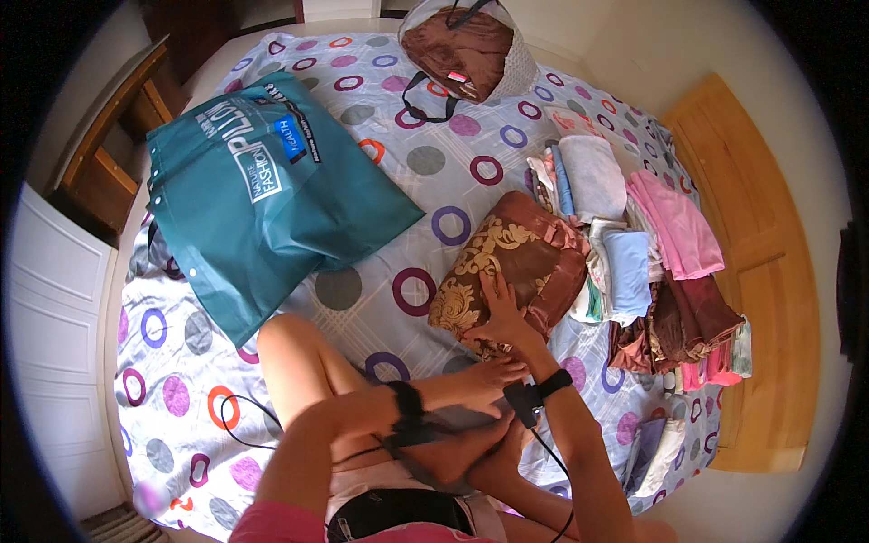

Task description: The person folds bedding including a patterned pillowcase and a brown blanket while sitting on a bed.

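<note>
A folded brown fabric bundle [475, 265] with gold floral patterning and shiny reddish-brown edging lies on the bed in front of me, slightly right. My right hand [502, 315] rests on its near side with fingers spread, pressing on the cloth but not gripping it. Just below it, my left hand [478, 385] reaches across to beside the right wrist, holding nothing, its fingers loosely apart. Whether its fingertips touch the right forearm is unclear. Both wrists wear black bands, and a black device [523, 405] with a cable sits at the right one.
Folded pink [679, 224], light blue [628, 275] and brown cloths [703, 312] are stacked on the right. A green pillow bag [271, 190] lies at left. A clear-sided bag [468, 51] with brown fabric stands at the far edge. Beneath is a circle-patterned bedsheet [428, 183].
</note>
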Demonstrator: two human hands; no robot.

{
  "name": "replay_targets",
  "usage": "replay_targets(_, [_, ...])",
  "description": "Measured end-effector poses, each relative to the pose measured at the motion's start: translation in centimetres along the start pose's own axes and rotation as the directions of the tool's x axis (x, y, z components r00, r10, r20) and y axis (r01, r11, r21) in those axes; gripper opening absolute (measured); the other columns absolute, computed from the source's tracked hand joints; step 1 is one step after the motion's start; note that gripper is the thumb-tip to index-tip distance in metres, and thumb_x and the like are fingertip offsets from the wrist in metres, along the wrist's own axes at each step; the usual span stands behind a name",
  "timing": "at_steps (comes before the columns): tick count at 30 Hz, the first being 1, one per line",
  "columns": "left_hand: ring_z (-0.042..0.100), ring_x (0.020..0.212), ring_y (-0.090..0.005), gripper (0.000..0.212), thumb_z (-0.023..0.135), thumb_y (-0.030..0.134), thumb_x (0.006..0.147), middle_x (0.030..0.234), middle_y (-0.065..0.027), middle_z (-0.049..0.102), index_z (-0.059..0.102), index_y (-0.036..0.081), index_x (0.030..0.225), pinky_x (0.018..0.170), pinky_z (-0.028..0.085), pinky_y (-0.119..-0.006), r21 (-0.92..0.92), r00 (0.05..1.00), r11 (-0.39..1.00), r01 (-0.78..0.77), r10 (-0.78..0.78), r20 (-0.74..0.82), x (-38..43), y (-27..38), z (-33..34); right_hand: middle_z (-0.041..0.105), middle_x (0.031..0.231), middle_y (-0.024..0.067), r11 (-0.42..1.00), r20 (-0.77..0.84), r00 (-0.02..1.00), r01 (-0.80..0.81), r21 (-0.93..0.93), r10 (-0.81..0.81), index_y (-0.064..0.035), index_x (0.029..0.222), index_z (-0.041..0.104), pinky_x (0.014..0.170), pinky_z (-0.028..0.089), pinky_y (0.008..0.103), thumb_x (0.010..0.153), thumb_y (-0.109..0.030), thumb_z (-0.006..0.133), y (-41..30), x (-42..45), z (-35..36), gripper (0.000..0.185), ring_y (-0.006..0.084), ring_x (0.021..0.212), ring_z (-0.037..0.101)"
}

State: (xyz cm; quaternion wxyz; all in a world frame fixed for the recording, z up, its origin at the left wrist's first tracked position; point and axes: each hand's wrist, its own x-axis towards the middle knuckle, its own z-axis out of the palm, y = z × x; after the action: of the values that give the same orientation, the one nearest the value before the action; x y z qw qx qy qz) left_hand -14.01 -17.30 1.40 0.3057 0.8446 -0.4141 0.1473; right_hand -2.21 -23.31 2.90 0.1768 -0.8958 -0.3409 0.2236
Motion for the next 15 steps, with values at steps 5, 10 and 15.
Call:
replay_targets(5, [0.046, 0.093, -0.0328, 0.043, 0.065, 0.018, 0.062, 0.101, -0.0173, 0.047, 0.046, 0.002, 0.097, 0.069, 0.041, -0.04, 0.034, 0.618, 0.627, 0.778, -0.775, 0.135, -4.0, -2.3, -9.0, -0.001, 0.136, 0.0159, 1.0, 0.017, 1.0, -0.021, -0.012, 0.021, -0.0281, 0.131, 0.006, 0.087, 0.012, 0.0645, 0.049, -0.046, 0.073, 0.4, -1.3, -0.3, 0.108, 0.0416, 0.122, 0.004])
replay_targets(10, [0.047, 0.091, -0.0348, 0.091, 0.071, 0.017, 0.056, 0.101, -0.0209, 0.042, 0.015, 0.004, 0.125, 0.07, 0.042, -0.04, 0.044, 0.566, 0.565, 0.824, -0.815, -0.126, -7.2, -5.1, -6.6, 0.01, 0.133, 0.0192, 0.983, -0.087, 0.988, 0.115, -0.143, -0.128, -0.0152, 0.132, 0.008, 0.093, 0.01, 0.0562, 0.054, -0.044, 0.069, 0.2, -3.3, 0.2, 0.103, 0.0376, 0.122, 0.01])
replay_targets(15, [0.049, 0.087, -0.0347, 0.088, 0.066, 0.014, 0.063, 0.097, -0.0218, 0.043, 0.01, 0.01, 0.13, 0.07, 0.042, -0.04, -0.205, 0.495, 0.521, 0.828, -0.852, -0.169, -6.2, -5.7, -4.6, 0.007, 0.134, 0.0191, 0.931, -0.086, 0.995, 0.011, -0.365, -0.046, -0.0165, 0.132, 0.006, 0.089, 0.008, 0.0631, 0.052, -0.042, 0.071, -1.7, -7.7, 0.7, 0.107, 0.0403, 0.122, 0.008])
